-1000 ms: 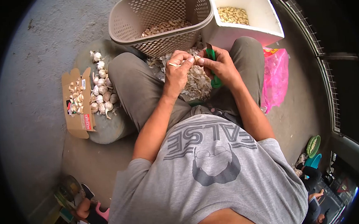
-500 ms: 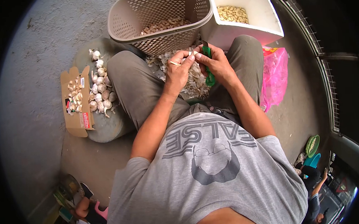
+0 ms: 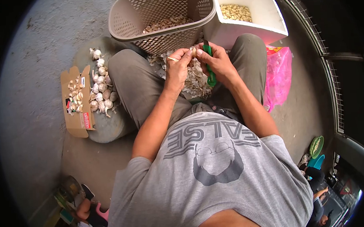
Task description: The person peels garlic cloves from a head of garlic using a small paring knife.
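Between my knees, my left hand (image 3: 177, 74) pinches a garlic clove (image 3: 194, 52) between thumb and fingers. A thin pale strip (image 3: 172, 59) lies across the fingers of that hand. My right hand (image 3: 219, 64) is closed around a green-handled knife (image 3: 211, 77), its dark blade pointing away from me. The right thumb and fingertips meet the same clove. Below both hands, a heap of papery garlic skins (image 3: 196, 81) covers the space between my legs.
Ahead stand a mesh basket (image 3: 168, 38) of unpeeled cloves and a white foam box (image 3: 263, 22) of peeled ones. Garlic bulbs (image 3: 101, 87) and a cardboard tray (image 3: 74, 121) of cloves are at left. A pink bag (image 3: 278, 77) sits right. Other people are behind me.
Both hands have shifted slightly, the left one a little up and leftward. The clove now shows brownish between the fingertips, where a whiter piece showed before. The knife stays in my right hand.
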`<state>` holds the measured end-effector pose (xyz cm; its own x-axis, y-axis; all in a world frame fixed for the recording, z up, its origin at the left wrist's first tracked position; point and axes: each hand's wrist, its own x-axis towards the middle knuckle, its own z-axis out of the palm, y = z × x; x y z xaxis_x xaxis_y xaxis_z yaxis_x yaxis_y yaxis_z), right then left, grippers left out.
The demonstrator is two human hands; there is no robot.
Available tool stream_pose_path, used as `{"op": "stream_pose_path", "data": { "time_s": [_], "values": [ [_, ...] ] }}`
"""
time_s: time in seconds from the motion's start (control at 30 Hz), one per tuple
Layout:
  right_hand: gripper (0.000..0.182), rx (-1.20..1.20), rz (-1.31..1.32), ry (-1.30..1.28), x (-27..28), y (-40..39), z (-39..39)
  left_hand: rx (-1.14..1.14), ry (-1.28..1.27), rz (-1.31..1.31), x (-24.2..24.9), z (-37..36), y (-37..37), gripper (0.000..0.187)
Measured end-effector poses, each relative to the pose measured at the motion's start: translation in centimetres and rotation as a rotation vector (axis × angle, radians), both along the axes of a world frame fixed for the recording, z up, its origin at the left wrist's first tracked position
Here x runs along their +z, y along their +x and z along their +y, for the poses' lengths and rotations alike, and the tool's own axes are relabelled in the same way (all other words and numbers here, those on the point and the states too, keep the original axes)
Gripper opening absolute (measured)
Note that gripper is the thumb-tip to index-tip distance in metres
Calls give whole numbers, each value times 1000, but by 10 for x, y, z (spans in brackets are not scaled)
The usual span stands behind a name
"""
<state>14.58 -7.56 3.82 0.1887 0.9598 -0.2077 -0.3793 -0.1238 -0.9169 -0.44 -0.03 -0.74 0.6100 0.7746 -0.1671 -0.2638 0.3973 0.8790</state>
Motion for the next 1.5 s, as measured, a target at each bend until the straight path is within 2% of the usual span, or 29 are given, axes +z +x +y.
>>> {"op": "stream_pose_path", "data": {
  "time_s": [0.07, 0.17, 0.3, 0.4, 0.5, 0.63, 0.77, 0.87, 1.07, 1.17, 1.27, 1.4, 1.43, 1.47, 1.5],
  "values": [
    [16, 7, -43, -16, -5, 5, -2, -21, -94, -31, 3, 0, -2, 19],
    [16, 20, 99, -22, -7, 14, -4, -117, -206, -162, 3, 4, -7, 20],
    [15, 20, -104, 11, -6, 7, -4, -121, -284, -116, 3, 3, -5, 21],
    [16, -44, -57, 11, -3, 7, -2, -167, -211, -77, 2, 3, -6, 21],
    [15, 21, -178, -86, -1, 14, -4, -162, -6, 23, 5, 0, -4, 18],
    [9, 93, -371, -93, 2, 18, -9, -88, 216, 117, -1, 0, -2, 12],
    [7, 67, -678, 8, 6, 13, -13, -189, -106, -14, 5, 0, -8, 15],
    [7, 17, -694, 76, 7, 9, -15, -205, -253, -74, 1, 1, -9, 15],
    [6, 11, -536, 47, 12, 4, -16, -159, -452, -216, 0, 1, -9, 12],
    [8, -44, -476, 66, 14, 3, -16, -114, -463, -200, 4, -1, -10, 12],
    [11, 85, -267, 54, 31, 12, -16, -86, -292, -38, 7, -1, -8, 14],
    [15, 124, -140, 190, 62, 23, 15, -82, -229, 5, 16, -3, -6, 16],
    [16, 20, -63, 236, 70, 19, 30, -103, -215, 11, 13, -1, -7, 13],
    [18, -78, -114, 210, 70, 23, 50, -50, -186, 10, 10, -3, -5, 13],
    [19, -163, -289, 208, 57, 31, 75, 4, -158, 10, 11, -6, -3, 14]
  ]
}}
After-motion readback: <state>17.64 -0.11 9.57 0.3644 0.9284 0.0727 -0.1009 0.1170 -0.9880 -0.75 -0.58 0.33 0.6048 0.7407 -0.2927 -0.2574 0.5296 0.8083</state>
